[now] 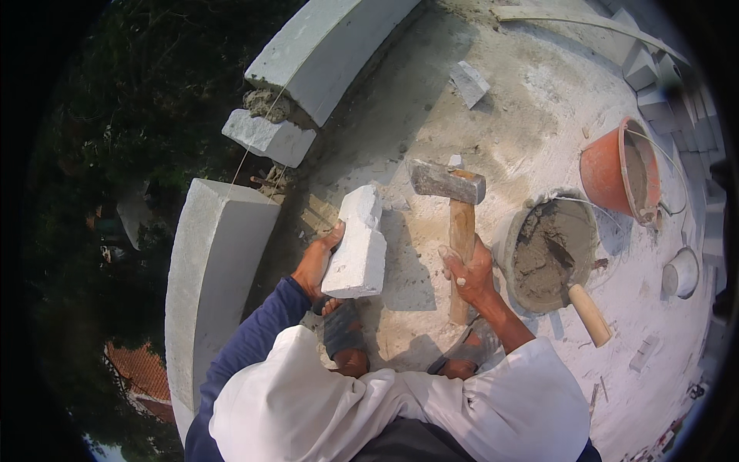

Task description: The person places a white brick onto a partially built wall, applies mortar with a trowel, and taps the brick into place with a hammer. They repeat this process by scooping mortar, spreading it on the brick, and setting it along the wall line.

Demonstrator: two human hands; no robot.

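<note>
My left hand [314, 262] grips a piece of white lightweight block [356, 250] by its left side; the block's upper right edge is broken and stepped. In my right hand [473, 271] is a hammer [448, 182], its wooden handle upright and its heavy steel head up, just right of the block and apart from it. To the left runs a low wall of pale blocks [223, 231]. A small rough block piece [271, 137] sits in a gap of that wall, with grey mortar [267, 104] beside it and a thin string stretched along.
Right of the hammer stands a bucket of mortar [539, 250] with a wooden-handled trowel [589, 312] in it. Farther right are an orange bucket [616, 165] and a small metal pot [680, 273]. A block chunk [469, 83] lies ahead. Beyond the wall, the ground drops to trees and a tiled roof [138, 371].
</note>
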